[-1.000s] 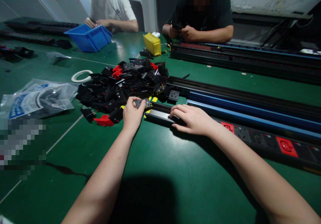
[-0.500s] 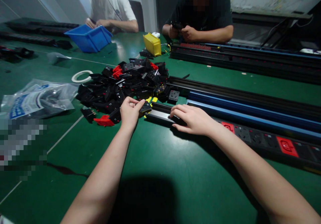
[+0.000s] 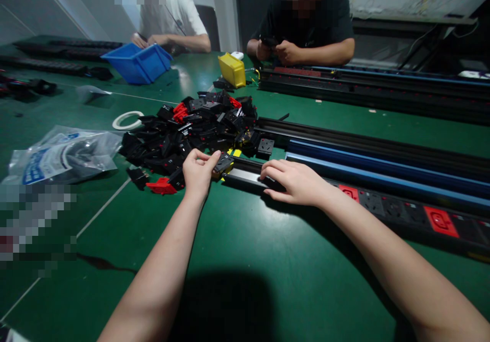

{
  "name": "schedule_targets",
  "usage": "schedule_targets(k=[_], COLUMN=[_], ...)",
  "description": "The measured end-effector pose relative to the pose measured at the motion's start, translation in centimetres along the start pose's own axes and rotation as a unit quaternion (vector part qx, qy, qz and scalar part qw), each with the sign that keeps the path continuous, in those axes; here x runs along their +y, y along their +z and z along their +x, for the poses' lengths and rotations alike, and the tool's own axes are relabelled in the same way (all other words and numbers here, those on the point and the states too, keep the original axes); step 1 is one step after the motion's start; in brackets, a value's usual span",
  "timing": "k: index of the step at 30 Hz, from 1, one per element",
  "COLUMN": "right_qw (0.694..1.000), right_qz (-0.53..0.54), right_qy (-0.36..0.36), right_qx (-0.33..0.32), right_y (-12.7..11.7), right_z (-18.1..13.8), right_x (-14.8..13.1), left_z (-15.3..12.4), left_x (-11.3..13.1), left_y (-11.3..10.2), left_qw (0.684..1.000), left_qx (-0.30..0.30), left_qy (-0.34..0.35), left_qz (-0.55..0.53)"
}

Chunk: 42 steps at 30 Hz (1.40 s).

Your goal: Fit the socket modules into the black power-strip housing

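Note:
My left hand point(image 3: 197, 174) is closed, pinching a black socket module point(image 3: 223, 163) between thumb and fingers. Yellow shows on the module's lower side. It is held at the left end of a metal power strip housing point(image 3: 243, 176), though I cannot tell whether they touch. My right hand point(image 3: 293, 181) curls over this housing, thumb on the near side and fingers across the top. A dark part shows beneath those fingers. Farther right, red and black sockets point(image 3: 441, 221) sit in a row in the strip. Beside my left hand lies a heap of loose socket modules point(image 3: 199, 122).
Behind the strip lie blue and black rails point(image 3: 383, 173). A white tape ring point(image 3: 128, 120), a clear plastic bag point(image 3: 69, 153), a blue bin point(image 3: 138, 64) and a yellow bin point(image 3: 231, 70) are on the green table. Two people sit across, near more long strips point(image 3: 363, 89).
The module in my left hand has tilted, showing more of its socket face and its yellow side. My right hand stays on the housing. The view has shifted slightly.

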State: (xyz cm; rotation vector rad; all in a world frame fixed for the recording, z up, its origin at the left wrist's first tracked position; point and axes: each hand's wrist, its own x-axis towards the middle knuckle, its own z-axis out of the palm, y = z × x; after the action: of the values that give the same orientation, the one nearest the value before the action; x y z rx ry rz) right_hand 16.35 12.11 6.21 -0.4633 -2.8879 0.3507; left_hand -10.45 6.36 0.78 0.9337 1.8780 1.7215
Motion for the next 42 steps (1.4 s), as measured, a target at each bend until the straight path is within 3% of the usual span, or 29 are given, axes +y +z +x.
schedule_targets(k=[16,24,27,30,36,42], right_qw=[1.000,1.000,1.000,1.000,1.000,1.000], right_qz=[0.002,0.004,0.003,0.000,0.001,0.002], right_qy=[0.001,0.001,0.004,0.004,0.001,0.000], right_qx=[0.004,0.006,0.005,0.002,0.004,0.004], right_y=[0.1,0.1,0.1,0.1,0.0,0.1], right_z=[-0.1,-0.1,-0.1,-0.1,0.0,0.0], right_x=[0.0,0.0,0.0,0.0,0.0,0.0], left_z=[-1.0,-0.5,-0.2,-0.1,-0.8,-1.2], left_x=[0.1,-0.2,-0.2,-0.3,-0.2,-0.2], left_y=[0.0,0.0,0.0,-0.1,0.0,0.9], left_qw=[0.994,0.993,0.991,0.993,0.998,0.999], left_qx=[0.025,-0.108,-0.128,-0.114,-0.065,-0.004], left_qy=[0.036,0.012,-0.018,-0.040,-0.004,-0.019], left_qz=[0.095,0.050,0.020,0.004,0.010,-0.038])
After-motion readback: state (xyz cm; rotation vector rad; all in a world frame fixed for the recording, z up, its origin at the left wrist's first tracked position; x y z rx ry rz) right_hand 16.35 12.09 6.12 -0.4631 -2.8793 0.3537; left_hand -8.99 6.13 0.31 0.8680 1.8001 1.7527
